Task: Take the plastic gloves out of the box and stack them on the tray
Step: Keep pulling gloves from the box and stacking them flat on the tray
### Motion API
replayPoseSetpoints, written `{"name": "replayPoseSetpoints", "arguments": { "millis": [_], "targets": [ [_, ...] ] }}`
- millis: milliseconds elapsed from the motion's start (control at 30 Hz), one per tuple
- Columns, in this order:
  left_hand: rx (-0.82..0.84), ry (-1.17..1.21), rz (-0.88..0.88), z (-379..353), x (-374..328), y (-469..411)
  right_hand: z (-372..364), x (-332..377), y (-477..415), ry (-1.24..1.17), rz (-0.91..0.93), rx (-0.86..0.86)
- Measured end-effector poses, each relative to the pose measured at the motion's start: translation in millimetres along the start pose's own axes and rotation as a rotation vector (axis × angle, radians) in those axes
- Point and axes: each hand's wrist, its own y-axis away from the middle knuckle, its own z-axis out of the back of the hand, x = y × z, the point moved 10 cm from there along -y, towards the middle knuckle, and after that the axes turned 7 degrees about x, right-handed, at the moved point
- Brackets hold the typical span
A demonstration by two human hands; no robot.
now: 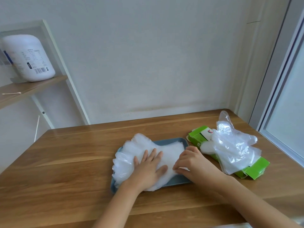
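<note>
A stack of clear plastic gloves (171, 150) lies on a blue-grey tray (176, 179) in the middle of the wooden table, its finger ends spilling over the tray's left rim. My left hand (148, 167) presses flat on the stack with straight fingers. My right hand (190, 162) rests at the stack's right edge, fingers curled down, and its fingertips pinch the plastic. To the right lies the green glove box (251, 171), torn open, with more loose clear gloves (233, 145) draped over it and sticking up.
The wooden table (65, 162) stands against a white wall. A wooden shelf (32, 87) at the upper left carries a white jar (28, 58) and a cotton swab (11, 93). A window frame (279, 96) runs along the right side.
</note>
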Motion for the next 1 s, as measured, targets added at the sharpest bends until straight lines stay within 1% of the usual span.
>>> {"name": "replayPoseSetpoints", "arguments": {
  "millis": [67, 167, 233, 300, 433, 500, 533, 600, 700, 733, 800, 867, 933, 1000],
  "targets": [
    [0.023, -0.025, 0.011, -3.9, 3.0, -2.1, 0.7, -2.0, 0.6, -0.05, -0.046, 0.065],
    [0.054, -0.091, 0.036, -6.6, 1.7, -3.0, 23.6, -2.9, -10.2, -0.146, -0.149, -0.027],
    [0.059, -0.081, 0.043, -6.8, 0.6, -2.4, 22.7, 3.7, -21.9, -0.163, -0.187, 0.003],
    [0.059, -0.058, 0.038, -6.1, -0.6, -1.5, -1.7, 9.2, -29.7, -0.102, -0.19, 0.144],
    [0.067, -0.027, 0.026, -3.2, -0.6, 2.0, -45.1, -4.6, -18.9, 0.121, -0.223, 0.469],
    [0.078, -0.027, 0.024, -2.1, 0.9, 4.4, -46.0, -12.3, -9.4, 0.216, -0.227, 0.572],
    [0.081, -0.03, 0.024, -1.4, 1.9, 5.4, -42.1, -16.4, -6.7, 0.222, -0.248, 0.586],
    [0.092, -0.025, 0.025, 0.1, 1.2, 7.9, -24.4, -22.9, -2.4, 0.154, -0.29, 0.515],
    [0.119, -0.004, 0.047, 3.3, 0.4, 9.1, 26.4, -35.4, 13.0, -0.081, -0.343, 0.251],
    [0.12, -0.004, 0.057, 7.2, -1.3, 10.1, 42.3, -44.5, 24.2, -0.12, -0.373, 0.204],
    [0.083, 0.024, 0.065, 20.3, -7.6, 13.2, 65.4, -65.0, 52.2, -0.08, -0.434, 0.187],
    [-0.018, 0.077, 0.035, 38.3, -19.6, 18.1, 70.8, -84.9, 80.1, -0.015, -0.504, 0.234],
    [-0.147, 0.163, -0.071, 55.5, -39.8, 19.4, 62.9, -96.4, 103.0, 0.004, -0.547, 0.294],
    [-0.223, 0.254, -0.194, 64.3, -69.4, 21.0, 55.3, -97.2, 115.4, 0.04, -0.531, 0.268]
  ]
}}
